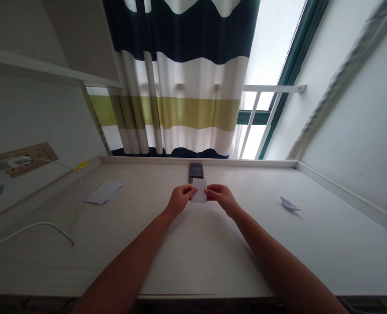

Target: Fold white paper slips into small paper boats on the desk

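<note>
A small white rectangle of paper [199, 192] is held up between both hands, over the middle of the desk. My left hand [180, 198] pinches its left edge between thumb and fingers. On the opposite edge, my right hand [223, 197] grips it the same way. Behind the paper lies a phone [196, 168] with a dark screen, its lower part covered by the paper. Whether the paper is folded in layers, I cannot tell.
Several white sheets [105, 192] lie stacked at the left of the white desk [193, 257]. A small folded paper piece [289, 204] rests at the right. A white cable [78, 205] runs from the wall socket [38, 158]. A raised rim borders the back, before a striped curtain [193, 87].
</note>
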Tool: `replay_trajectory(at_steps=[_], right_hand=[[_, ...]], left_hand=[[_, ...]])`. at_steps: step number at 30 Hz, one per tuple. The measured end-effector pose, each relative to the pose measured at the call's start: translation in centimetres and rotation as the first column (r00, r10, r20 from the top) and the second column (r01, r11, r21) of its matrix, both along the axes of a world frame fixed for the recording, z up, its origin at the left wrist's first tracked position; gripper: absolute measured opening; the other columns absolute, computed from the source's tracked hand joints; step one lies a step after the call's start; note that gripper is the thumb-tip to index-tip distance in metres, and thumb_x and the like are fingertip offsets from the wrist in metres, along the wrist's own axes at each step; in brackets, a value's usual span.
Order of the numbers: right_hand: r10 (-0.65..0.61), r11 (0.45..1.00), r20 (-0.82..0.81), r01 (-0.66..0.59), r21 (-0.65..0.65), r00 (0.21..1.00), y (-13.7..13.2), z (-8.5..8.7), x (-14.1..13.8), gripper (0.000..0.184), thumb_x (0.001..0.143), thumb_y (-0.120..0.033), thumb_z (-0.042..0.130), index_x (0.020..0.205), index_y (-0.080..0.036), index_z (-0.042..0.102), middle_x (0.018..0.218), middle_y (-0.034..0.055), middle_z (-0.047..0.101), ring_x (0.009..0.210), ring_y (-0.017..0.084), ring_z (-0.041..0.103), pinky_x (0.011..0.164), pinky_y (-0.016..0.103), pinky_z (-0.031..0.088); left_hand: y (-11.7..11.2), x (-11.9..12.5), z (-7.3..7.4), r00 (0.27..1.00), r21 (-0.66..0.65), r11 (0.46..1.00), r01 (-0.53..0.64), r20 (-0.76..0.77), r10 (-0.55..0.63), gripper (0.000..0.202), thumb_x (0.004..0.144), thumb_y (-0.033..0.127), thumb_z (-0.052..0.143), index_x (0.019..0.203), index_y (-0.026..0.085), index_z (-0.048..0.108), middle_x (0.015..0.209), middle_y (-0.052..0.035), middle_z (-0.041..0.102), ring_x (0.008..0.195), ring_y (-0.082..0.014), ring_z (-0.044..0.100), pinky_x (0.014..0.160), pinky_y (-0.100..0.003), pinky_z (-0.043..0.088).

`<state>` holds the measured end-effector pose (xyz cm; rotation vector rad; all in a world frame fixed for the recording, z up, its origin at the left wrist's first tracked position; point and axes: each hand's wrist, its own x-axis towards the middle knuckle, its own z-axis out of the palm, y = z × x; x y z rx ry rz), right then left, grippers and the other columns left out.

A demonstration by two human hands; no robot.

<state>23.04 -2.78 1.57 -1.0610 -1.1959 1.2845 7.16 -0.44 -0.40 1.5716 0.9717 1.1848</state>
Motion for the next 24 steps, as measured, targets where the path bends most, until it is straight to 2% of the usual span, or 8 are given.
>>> replay_trajectory(at_steps=[6,10,14,20,24], right_hand=[[0.006,1.000,0.011,-0.005,-0.017,1.000,-0.1,0.2,0.0,0.018,0.058,-0.023,0.070,0.070,-0.012,0.064,0.063,0.0034,0.065,0.057,0.014,0.060,0.062,0.031,0.053],[0.001,1.000,0.008,-0.001,-0.007,1.000,-0.2,0.3,-0.1,0.017,0.056,-0.023,0.071,0.066,-0.012,0.063,0.060,0.0024,0.064,0.056,0.014,0.060,0.061,0.031,0.053],[-0.022,1.000,0.002,0.022,0.011,1.000,-0.2,0.4,-0.2,0.018,0.054,-0.024,0.072,0.064,-0.012,0.062,0.058,0.0012,0.063,0.052,0.013,0.059,0.058,0.030,0.053],[-0.027,0.998,0.016,0.026,0.052,1.000,-0.4,0.6,-0.2,0.020,0.053,-0.026,0.073,0.060,-0.013,0.061,0.055,0.0004,0.062,0.051,0.012,0.059,0.058,0.030,0.052],[0.002,0.998,0.023,-0.004,0.059,1.000,-0.5,0.6,-0.1,0.022,0.054,-0.030,0.072,0.063,-0.012,0.062,0.056,0.0010,0.061,0.053,0.012,0.059,0.060,0.030,0.052]], left_hand=[[0.0,-0.1,0.1,0.999,0.044,0.999,-0.033,-0.039,0.034,0.028,0.065,0.041,0.057,0.062,0.013,0.059,0.056,-0.0003,0.054,0.055,-0.0116,0.048,0.052,-0.022,0.039],[-0.2,-0.1,0.3,0.999,0.038,0.999,-0.032,-0.011,0.032,0.027,0.064,0.039,0.058,0.064,0.012,0.060,0.060,-0.0009,0.056,0.057,-0.0118,0.049,0.053,-0.022,0.039],[-0.6,-0.1,0.7,0.999,0.079,0.997,-0.026,-0.017,0.028,0.027,0.065,0.038,0.057,0.060,0.012,0.059,0.055,0.0006,0.053,0.053,-0.0101,0.046,0.051,-0.021,0.037],[-1.0,-0.1,1.3,1.000,0.051,0.999,-0.017,0.004,0.016,0.027,0.063,0.038,0.058,0.063,0.012,0.061,0.057,-0.0004,0.055,0.054,-0.0107,0.047,0.051,-0.021,0.037],[-1.0,-0.2,1.3,0.999,0.082,0.996,-0.040,-0.020,0.042,0.028,0.064,0.039,0.058,0.064,0.011,0.062,0.054,0.0005,0.053,0.052,-0.0100,0.045,0.050,-0.021,0.035]])
